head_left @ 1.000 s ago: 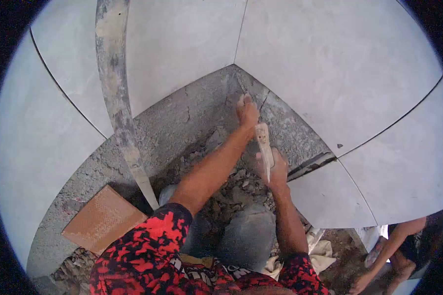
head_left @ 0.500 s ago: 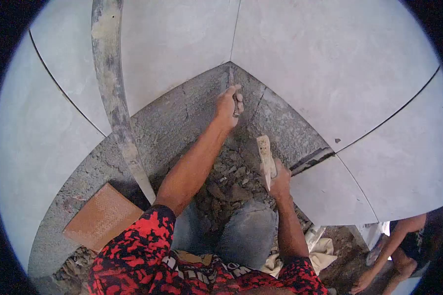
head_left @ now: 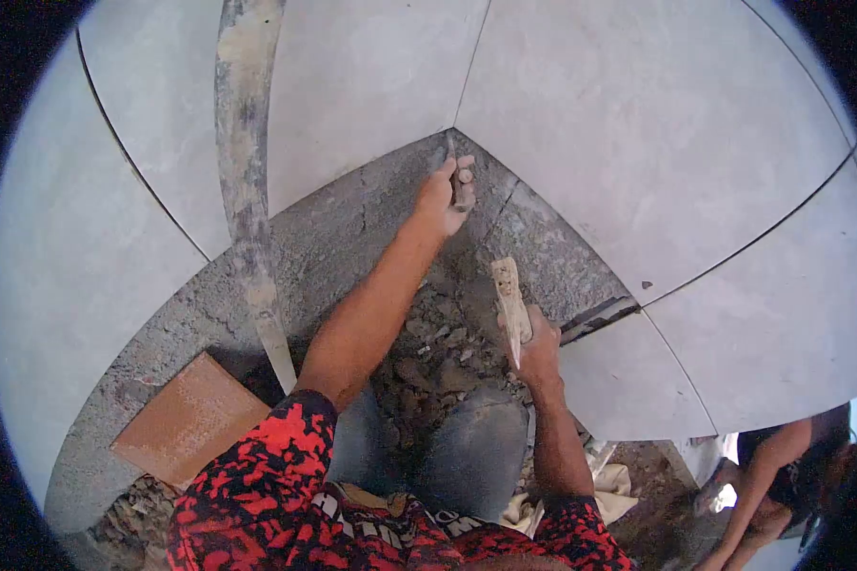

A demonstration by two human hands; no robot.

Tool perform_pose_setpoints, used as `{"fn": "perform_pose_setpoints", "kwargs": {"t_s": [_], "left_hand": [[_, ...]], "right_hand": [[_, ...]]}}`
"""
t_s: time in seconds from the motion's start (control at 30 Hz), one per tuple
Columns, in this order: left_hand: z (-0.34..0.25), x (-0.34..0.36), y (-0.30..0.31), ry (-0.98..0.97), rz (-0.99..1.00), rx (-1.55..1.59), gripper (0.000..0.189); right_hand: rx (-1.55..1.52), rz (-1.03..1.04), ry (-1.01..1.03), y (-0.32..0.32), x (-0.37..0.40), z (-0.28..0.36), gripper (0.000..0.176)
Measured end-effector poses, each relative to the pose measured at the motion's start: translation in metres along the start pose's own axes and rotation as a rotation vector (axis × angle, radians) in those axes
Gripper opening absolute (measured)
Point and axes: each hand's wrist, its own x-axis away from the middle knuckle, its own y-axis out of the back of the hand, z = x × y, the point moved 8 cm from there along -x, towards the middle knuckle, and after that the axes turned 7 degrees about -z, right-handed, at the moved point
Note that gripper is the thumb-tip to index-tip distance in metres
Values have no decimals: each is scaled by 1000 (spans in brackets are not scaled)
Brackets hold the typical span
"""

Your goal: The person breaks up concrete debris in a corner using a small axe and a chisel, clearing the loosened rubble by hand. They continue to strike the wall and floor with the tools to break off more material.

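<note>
Likely stiff, the chisel-like rod [head_left: 451, 146] suits a mid-shank grip; left hand [head_left: 440, 198] wraps it, right hand [head_left: 541, 347] clutches a heavy-looking hammer [head_left: 511, 306].

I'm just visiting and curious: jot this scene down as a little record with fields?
Left hand: grips a narrow tool, pointing toward the corner between pale slabs
Right hand: holds a pale, hammer-like tool
Below the hands: rubble
Left side: reddish-brown tile, long bar
Lower right: another person, partly visible
</note>
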Motion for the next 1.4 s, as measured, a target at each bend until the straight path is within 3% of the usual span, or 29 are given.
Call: {"fn": "perform_pose_setpoints", "kwargs": {"t_s": [0.07, 0.2, 0.27, 0.37, 0.47, 0.5, 0.6, 0.63, 0.7, 0.77, 0.8, 0.83, 0.87, 0.93, 0.97, 1.0, 1.03, 1.1, 1.13, 1.2, 1.33, 1.37, 1.4], "left_hand": [[-4, -1, -8, 56, 35, 149, 33], [-11, -7, -18, 140, 69, 342, 29], [-10, -14, -30, 243, 316, 544, 30], [-12, -30, -27, 204, 216, 483, 28], [-16, -23, -35, 234, 132, 543, 26], [-18, -24, -35, 229, 137, 545, 26], [-18, -26, -34, 234, 138, 579, 26], [-19, -31, -30, 167, 147, 438, 26], [-17, -24, -32, 108, 157, 296, 26], [-28, -19, -30, 30, -67, 316, 25], [-36, -22, -34, 14, -47, 316, 25], [-26, -20, -31, 77, 33, 326, 24], [-19, -21, -33, 135, 121, 335, 24], [-15, -20, -31, 145, 122, 502, 24], [-17, -21, -32, 144, 109, 502, 24], [-16, -22, -33, 149, 95, 503, 23], [-10, -25, -33, 161, 95, 503, 23], [-17, -33, -26, -109, 141, 144, 21], [-28, -38, -33, -133, 164, 143, 21], [-10, -43, -26, 151, 141, 471, 20], [-14, -28, -35, 147, 204, 517, 21], [-16, -23, -39, 96, 224, 337, 21], [-14, -18, -40, 47, 240, 157, 21]], "right_hand": [[-85, 148, -74, -7, -3, -1, 25], [-78, 128, -15, -3, -23, 23, 22], [-94, 133, 15, -3, -40, 39, 24], [24, -8, 104, 7, -67, 63, 27], [-35, -18, 216, 22, -80, 94, 29], [-180, -181, 398, 34, -78, 107, 29], [-153, -123, 488, 29, -78, 114, 28], [-150, -121, 482, 22, -84, 106, 28], [49, 145, 39, -20, -108, 56, 28], [64, 117, -12, -11, -95, 54, 29], [81, 95, -50, -3, -97, 60, 29], [-23, 50, 104, 12, -90, 84, 28], [-22, 53, 103, 23, -88, 95, 28], [-9, -53, 398, 47, -76, 135, 27], [-238, -62, 306, 37, -78, 119, 26], [-232, -65, 297, 22, -85, 102, 26], [-69, 4, 221, -2, -98, 77, 28], [160, 135, 77, -25, -106, 37, 37], [158, 113, 102, -17, -111, 53, 37], [24, -11, 164, 13, -87, 83, 40], [-314, -112, 130, 19, -86, 87, 35], [42, -44, 144, -23, -97, 43, 32], [43, -44, 139, -21, -91, 35, 32]]}}
